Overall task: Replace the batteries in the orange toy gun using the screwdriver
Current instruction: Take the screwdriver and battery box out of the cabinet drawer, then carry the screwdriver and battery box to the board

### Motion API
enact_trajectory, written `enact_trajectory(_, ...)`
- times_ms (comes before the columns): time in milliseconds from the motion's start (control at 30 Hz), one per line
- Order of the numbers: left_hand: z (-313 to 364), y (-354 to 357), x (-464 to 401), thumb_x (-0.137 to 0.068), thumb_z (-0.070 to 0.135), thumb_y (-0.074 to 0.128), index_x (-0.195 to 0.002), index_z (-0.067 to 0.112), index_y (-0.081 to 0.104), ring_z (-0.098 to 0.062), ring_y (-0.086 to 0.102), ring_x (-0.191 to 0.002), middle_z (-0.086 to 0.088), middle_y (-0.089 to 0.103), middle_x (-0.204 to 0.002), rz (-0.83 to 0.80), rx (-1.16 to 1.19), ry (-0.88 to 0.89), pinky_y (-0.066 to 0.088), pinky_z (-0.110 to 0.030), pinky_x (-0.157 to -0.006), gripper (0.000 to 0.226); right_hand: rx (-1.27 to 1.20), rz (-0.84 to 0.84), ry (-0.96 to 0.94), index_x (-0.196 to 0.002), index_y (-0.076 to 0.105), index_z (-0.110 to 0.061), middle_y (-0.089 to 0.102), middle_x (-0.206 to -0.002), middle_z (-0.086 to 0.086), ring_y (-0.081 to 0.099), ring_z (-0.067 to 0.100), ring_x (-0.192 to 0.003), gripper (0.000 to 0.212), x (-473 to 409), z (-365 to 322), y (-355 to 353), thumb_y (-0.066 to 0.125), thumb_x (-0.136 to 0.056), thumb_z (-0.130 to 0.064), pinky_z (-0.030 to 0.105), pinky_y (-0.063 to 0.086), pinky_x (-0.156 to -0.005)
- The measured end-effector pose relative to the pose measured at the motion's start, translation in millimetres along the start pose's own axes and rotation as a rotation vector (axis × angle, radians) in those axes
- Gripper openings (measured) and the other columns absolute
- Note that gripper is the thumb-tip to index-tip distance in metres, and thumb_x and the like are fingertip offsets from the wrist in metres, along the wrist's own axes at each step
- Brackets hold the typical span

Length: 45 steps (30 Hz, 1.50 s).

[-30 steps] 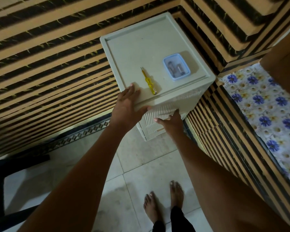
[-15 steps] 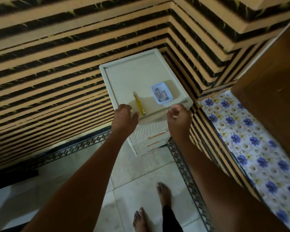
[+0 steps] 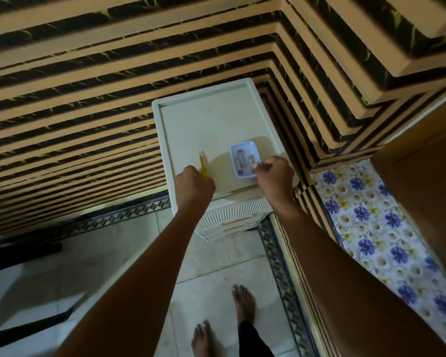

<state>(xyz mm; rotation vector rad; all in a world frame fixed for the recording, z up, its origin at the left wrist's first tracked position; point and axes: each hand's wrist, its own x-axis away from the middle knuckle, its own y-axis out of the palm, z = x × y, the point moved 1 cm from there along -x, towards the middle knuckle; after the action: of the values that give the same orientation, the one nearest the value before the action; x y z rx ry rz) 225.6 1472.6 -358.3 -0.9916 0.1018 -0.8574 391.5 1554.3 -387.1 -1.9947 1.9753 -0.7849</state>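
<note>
A yellow screwdriver (image 3: 203, 164) lies on top of a white plastic drawer unit (image 3: 206, 124). My left hand (image 3: 194, 188) is curled over its handle end and grips it, with the shaft sticking out beyond the fingers. A small blue tray (image 3: 242, 150) holding batteries (image 3: 238, 163) sits to the right on the same top. My right hand (image 3: 274, 176) pinches the tray's near right edge with thumb and fingers. No orange toy gun is in view.
The drawer unit stands in a corner of striped orange and black walls (image 3: 88, 112). A flowered cloth surface (image 3: 371, 228) lies to the right beside a brown wooden panel (image 3: 428, 189). Tiled floor (image 3: 216, 266) and my bare feet (image 3: 242, 302) are below.
Both hands left the unit's front edge and moved onto its top. The left closed on the screwdriver and the right took the tray's edge. The camera pulled back.
</note>
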Motion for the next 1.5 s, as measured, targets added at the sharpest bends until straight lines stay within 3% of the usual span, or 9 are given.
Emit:
enact_trajectory(100,-3.9,-3.4,-0.5,-0.088,0.013,0.069,-0.088,0.005,0.074,-0.01,0.06,-0.063,-0.005,0.071,-0.085,-0.013,0.077,-0.054,0.036,-0.01,-0.047,0.01,-0.063,-0.066,0.102,-0.068,0.064,-0.005,0.071,-0.07,0.009,0.076,0.022,-0.063,0.029,-1.8,-4.6,-4.9,0.077,-0.09,-0.02,0.051,0.065,-0.064)
enact_trajectory(200,-6.3,-15.4,14.6,-0.096,0.016,0.07,-0.085,0.014,0.073,0.0,0.056,-0.058,0.004,0.066,-0.073,-0.013,0.166,-0.045,0.037,-0.007,-0.047,0.012,-0.074,-0.12,0.114,-0.076,0.064,-0.003,0.071,-0.079,0.013,0.076,0.025,-0.071,0.021,8.5,-12.7,-8.9,0.075,-0.091,-0.012,0.046,0.066,-0.065)
enact_trajectory(300,-19.6,-31.8,36.7,-0.095,0.015,0.072,-0.088,0.011,0.075,-0.01,0.066,-0.065,0.002,0.068,-0.073,0.006,0.251,-0.025,0.06,-0.029,-0.064,0.009,-0.13,-0.154,0.122,-0.083,0.063,0.002,0.071,-0.086,0.015,0.076,0.025,-0.076,0.017,31.0,-20.8,-9.7,0.071,-0.094,-0.009,0.038,0.066,-0.063)
enact_trajectory(367,-36.0,-45.1,53.0,-0.093,0.016,0.074,-0.091,0.007,0.075,-0.019,0.072,-0.077,-0.004,0.074,-0.086,0.017,0.315,-0.033,0.064,-0.042,-0.077,0.01,-0.18,-0.183,0.131,-0.087,0.062,0.004,0.071,-0.09,0.016,0.076,0.025,-0.078,0.016,54.0,-26.8,-9.0,0.07,-0.094,-0.008,0.033,0.065,-0.06)
enact_trajectory(667,-124.0,-128.4,154.2,-0.089,0.013,0.073,-0.086,0.011,0.072,-0.024,0.074,-0.071,-0.002,0.076,-0.074,0.125,0.528,-0.113,0.062,-0.056,-0.075,0.004,-0.262,-0.372,0.017,-0.087,0.062,0.002,0.071,-0.095,0.017,0.077,0.022,-0.069,0.014,195.9,-66.2,5.7,0.072,-0.094,-0.005,0.026,0.062,-0.057)
enact_trajectory(1000,-288.1,-226.5,326.0,-0.088,0.021,0.08,-0.08,0.02,0.071,-0.014,0.07,-0.059,0.01,0.07,-0.061,0.412,0.558,-0.256,0.062,-0.049,-0.069,0.011,-0.204,-0.65,-0.158,-0.086,0.063,-0.003,0.073,-0.094,0.017,0.077,0.023,-0.061,0.015,425.4,-91.2,39.9,0.072,-0.095,-0.011,0.034,0.064,-0.06)
enact_trajectory(1267,-427.7,-281.3,474.6,-0.09,0.024,0.077,-0.081,0.019,0.071,0.0,0.062,-0.053,0.005,0.072,-0.067,0.577,0.566,-0.377,0.046,-0.02,-0.055,0.012,-0.188,-0.838,-0.215,-0.089,0.063,-0.001,0.074,-0.09,0.021,0.077,0.026,-0.061,0.011,614.7,-73.3,80.0,0.071,-0.094,-0.007,0.034,0.064,-0.058)
enact_trajectory(1400,-494.1,-306.9,540.2,-0.089,0.019,0.077,-0.079,0.014,0.071,-0.009,0.061,-0.059,0.0,0.072,-0.067,0.661,0.585,-0.431,0.046,-0.029,-0.059,0.012,-0.156,-0.942,-0.211,-0.087,0.064,-0.002,0.076,-0.084,0.018,0.077,0.029,-0.062,0.011,702.7,-61.5,106.4,0.072,-0.093,-0.007,0.046,0.065,-0.068)
enact_trajectory(1500,-537.1,-327.4,572.3,-0.088,0.018,0.078,-0.079,0.014,0.07,-0.008,0.057,-0.06,0.001,0.069,-0.068,0.718,0.568,-0.507,0.043,-0.026,-0.059,0.012,-0.141,-1.002,-0.206,-0.085,0.063,-0.001,0.076,-0.083,0.019,0.077,0.03,-0.062,0.013,757.8,-59.5,130.7,0.073,-0.092,-0.005,0.044,0.064,-0.068)
